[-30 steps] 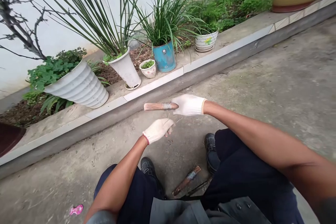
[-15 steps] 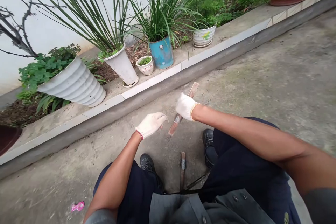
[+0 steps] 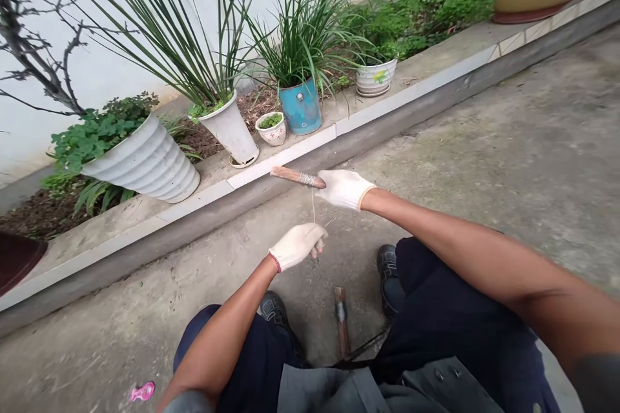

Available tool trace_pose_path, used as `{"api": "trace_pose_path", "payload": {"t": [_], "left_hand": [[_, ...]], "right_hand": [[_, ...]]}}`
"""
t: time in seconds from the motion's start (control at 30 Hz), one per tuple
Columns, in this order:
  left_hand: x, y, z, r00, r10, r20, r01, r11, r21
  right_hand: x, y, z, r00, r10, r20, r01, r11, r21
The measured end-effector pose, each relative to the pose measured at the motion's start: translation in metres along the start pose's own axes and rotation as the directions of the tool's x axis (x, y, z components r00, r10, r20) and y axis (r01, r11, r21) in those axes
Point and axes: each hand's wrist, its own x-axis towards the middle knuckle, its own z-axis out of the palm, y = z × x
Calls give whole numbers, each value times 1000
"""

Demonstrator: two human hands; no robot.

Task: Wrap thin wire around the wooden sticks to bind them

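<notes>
My right hand (image 3: 346, 189), in a white knitted glove, is closed on one end of a wooden stick (image 3: 288, 173). Silvery thin wire (image 3: 309, 179) is wound in several turns round the stick near that hand. From the stick a loose strand runs down to my left hand (image 3: 300, 245), also gloved, which pinches it between thumb and fingers; a short end sticks out to the right. On the ground between my shoes lies a second wooden stick (image 3: 343, 332) with a grey wrapped band (image 3: 341, 310) near its far end.
A low tiled kerb (image 3: 276, 158) runs across ahead, bearing a ribbed white pot (image 3: 155, 161), a tall white pot (image 3: 231, 126), a small patterned pot (image 3: 274, 134) and a blue pot (image 3: 301, 110). A pink object (image 3: 142, 392) lies on the concrete at lower left.
The stick has swung from steeply slanted to nearly level, its free end now pointing left. My left hand has moved right and slightly down, with the strand stretched between the hands.
</notes>
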Motion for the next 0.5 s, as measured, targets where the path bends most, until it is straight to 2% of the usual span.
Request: {"api": "trace_pose_path", "payload": {"t": [0.1,0.2,0.33,0.4,0.5], "left_hand": [[-5,7,5,991,-2,132,-9,997,81],[-10,15,-6,992,-1,125,-29,971,237],[-14,23,-33,999,32,-20,-21,903,428],[-16,25,-46,996,59,-69,-17,869,495],[-18,24,-63,989,85,-123,1,818,575]], "right_hand": [[4,1,5,995,98,-8,-98,989,-115],[1,-5,16,996,72,53,-51,946,-319],[-9,-18,37,966,-76,246,190,856,-481],[-14,-21,46,927,-185,327,335,799,-499],[-20,-16,46,844,-393,365,529,725,-442]]}}
